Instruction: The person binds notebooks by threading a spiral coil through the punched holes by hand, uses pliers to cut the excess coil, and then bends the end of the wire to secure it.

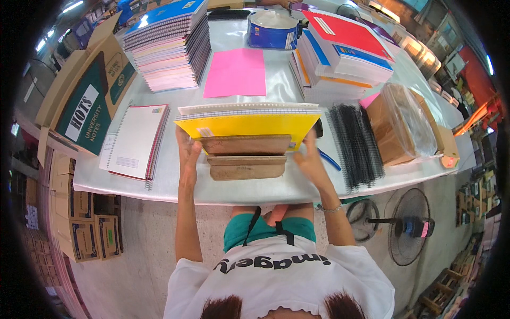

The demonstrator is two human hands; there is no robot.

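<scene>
An unbound notebook with a yellow cover [249,126] stands upright on its edge in a wooden stand [247,169], its sheets and a pale board showing behind the cover. My left hand [188,151] is closed on its left edge, thumb in front and the other fingers partly hidden behind. At the opposite edge, my right hand [311,157] grips the notebook's side, slightly blurred. The handle of a blue tool [329,160] lies just beyond my right hand. Black spiral binding coils [355,146] lie in a bundle farther right.
Spiral notebooks [137,141] lie at the left, beside a green and brown carton [87,106]. A tall notebook stack [172,58], a pink sheet [236,73] and another stack [340,58] stand or lie farther back. At right is a plastic-lined cardboard box [393,127]; a fan [410,227] stands below.
</scene>
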